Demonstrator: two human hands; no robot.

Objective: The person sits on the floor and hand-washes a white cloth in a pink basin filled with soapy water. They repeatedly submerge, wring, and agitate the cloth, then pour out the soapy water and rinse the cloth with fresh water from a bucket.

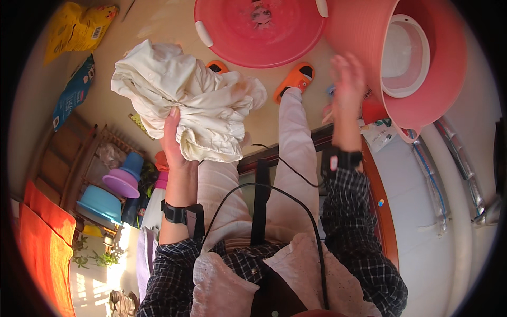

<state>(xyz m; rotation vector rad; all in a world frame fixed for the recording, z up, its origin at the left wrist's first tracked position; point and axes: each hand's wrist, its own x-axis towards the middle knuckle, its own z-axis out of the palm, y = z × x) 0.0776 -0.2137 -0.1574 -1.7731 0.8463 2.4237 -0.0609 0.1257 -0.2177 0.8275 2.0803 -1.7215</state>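
My left hand (174,138) grips a bunched white cloth garment (190,95) with an elastic, gathered edge, held up in front of my left leg. My right hand (348,79) is raised beside the large pink tub, blurred, its fingers loosely extended and nothing seen in it. A round pink-red basin (237,43) with white handles lies on the floor ahead of my orange shoes (295,81). The tall pink tub (356,39) lies tilted at the right, with a small white basin (400,55) inside it.
Yellow (81,29) and blue (75,91) packages lie at the upper left. A rack at the left bears a blue basin (101,202) and a purple basin (121,183). Foil-wrapped pipes (431,178) run along the right. A black cable (273,186) loops across my front.
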